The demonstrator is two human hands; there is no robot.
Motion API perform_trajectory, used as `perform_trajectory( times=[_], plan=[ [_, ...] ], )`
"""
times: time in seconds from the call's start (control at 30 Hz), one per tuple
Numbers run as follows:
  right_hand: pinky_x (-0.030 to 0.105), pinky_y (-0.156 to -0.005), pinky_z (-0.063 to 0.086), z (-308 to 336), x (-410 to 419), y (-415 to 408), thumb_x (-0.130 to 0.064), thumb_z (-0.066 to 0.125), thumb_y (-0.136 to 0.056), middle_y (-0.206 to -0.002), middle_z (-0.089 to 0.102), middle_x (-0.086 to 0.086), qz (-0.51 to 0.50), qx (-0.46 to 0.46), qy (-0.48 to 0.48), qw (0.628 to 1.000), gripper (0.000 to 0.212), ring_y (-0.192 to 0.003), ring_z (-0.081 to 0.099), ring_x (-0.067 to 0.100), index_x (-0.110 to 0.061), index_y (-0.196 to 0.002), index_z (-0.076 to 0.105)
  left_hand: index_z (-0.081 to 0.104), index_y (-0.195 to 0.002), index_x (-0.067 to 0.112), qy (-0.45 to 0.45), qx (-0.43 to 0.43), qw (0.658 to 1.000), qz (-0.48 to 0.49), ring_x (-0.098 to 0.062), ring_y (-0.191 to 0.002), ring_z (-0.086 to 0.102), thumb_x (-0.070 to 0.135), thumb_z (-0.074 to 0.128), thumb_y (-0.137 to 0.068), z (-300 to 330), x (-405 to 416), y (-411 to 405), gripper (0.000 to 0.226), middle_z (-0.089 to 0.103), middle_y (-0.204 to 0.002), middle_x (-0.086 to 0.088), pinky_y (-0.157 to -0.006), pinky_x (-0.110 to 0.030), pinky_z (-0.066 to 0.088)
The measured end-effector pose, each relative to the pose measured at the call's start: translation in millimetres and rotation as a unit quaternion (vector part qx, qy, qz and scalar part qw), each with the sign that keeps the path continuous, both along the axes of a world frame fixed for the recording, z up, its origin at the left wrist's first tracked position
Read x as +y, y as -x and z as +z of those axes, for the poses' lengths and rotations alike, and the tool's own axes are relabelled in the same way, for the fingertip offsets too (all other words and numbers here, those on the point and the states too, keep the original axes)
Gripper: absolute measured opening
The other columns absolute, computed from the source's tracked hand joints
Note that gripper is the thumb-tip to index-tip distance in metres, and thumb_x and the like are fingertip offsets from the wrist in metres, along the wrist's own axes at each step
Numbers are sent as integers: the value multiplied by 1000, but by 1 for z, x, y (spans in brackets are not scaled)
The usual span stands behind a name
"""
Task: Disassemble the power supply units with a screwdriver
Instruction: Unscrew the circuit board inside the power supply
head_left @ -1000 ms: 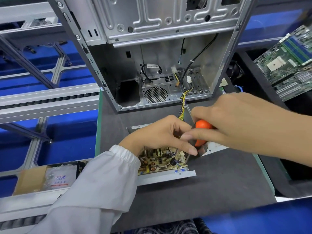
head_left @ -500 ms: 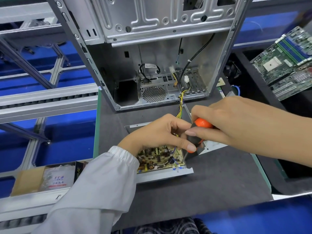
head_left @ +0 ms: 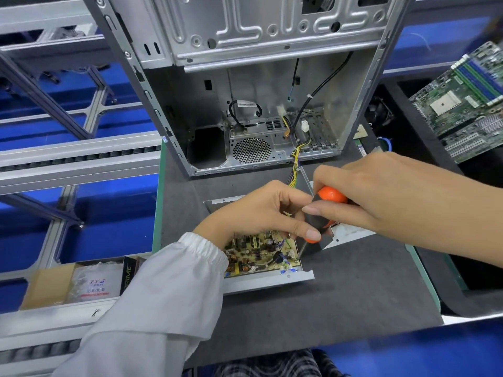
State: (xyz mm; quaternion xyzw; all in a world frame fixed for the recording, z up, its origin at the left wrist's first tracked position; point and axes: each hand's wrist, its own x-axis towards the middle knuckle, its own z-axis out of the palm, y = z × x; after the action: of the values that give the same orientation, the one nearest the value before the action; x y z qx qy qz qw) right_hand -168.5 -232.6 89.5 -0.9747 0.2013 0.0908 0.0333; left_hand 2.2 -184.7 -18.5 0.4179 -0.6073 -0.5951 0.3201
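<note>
Head view, centre of frame: power supply unit (head_left: 272,278) on the grey table (head_left: 353,295), cover already off, circuit board (head_left: 258,253) exposed. Left hand (head_left: 261,210) curled over the board, thumb against the tool. Right hand (head_left: 386,194) gripping the orange-and-black screwdriver (head_left: 321,213), tip at the board's lower-right corner screw. Board apparently yet to be freed; cables running into the case (head_left: 258,77) above.

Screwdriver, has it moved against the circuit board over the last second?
Yes, slightly: the screwdriver has dropped toward the circuit board's near right corner, where its tip now sits.
</note>
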Motion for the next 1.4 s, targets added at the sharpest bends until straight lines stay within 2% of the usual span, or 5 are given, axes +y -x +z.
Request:
perform_trajectory(
  times=[0.23,0.4,0.73,0.87,1.4],
  plan=[
    [34,-72,49,1,-2,1,-70,-5,-69,-84,57,-7,-7,-5,-17,1000,63,-81,57,19,-32,-100,34,69,-69,39,2,9,1000,7,-21,-57,50,3,74,-79,0,-1,0,38,54,-63,-21,-54,-21,45],
    [34,-72,49,-1,-1,2,-69,-7,-68,-85,55,-7,-4,3,-11,1000,65,-81,57,19,-32,-102,34,69,-69,40,0,7,1000,1,-10,-55,50,1,73,-80,-5,-2,1,41,57,-56,11,-55,-15,42],
    [32,-65,47,-1,-3,4,-69,-6,-69,-80,53,-8,14,5,-6,1000,60,-74,54,19,-31,-96,31,68,-87,2,-3,-8,1000,9,-20,-59,52,1,74,-80,-7,-1,1,9,56,-63,-15,-57,-22,46],
    [23,-48,28,-5,-2,4,-68,-11,-68,-82,52,-9,29,25,9,999,52,-74,50,16,-33,-90,21,71,-84,15,-12,-2,1000,10,-20,-61,52,4,75,-80,-8,1,2,12,57,-61,-13,-58,-25,45],
    [30,-66,45,-1,2,4,-69,-8,-68,-83,55,-8,10,-16,-1,1000,68,-75,55,18,-30,-102,37,69,-69,33,-17,9,1000,3,-7,-56,51,-2,73,-80,-2,3,2,37,58,-59,9,-55,-19,44]
  ],
)
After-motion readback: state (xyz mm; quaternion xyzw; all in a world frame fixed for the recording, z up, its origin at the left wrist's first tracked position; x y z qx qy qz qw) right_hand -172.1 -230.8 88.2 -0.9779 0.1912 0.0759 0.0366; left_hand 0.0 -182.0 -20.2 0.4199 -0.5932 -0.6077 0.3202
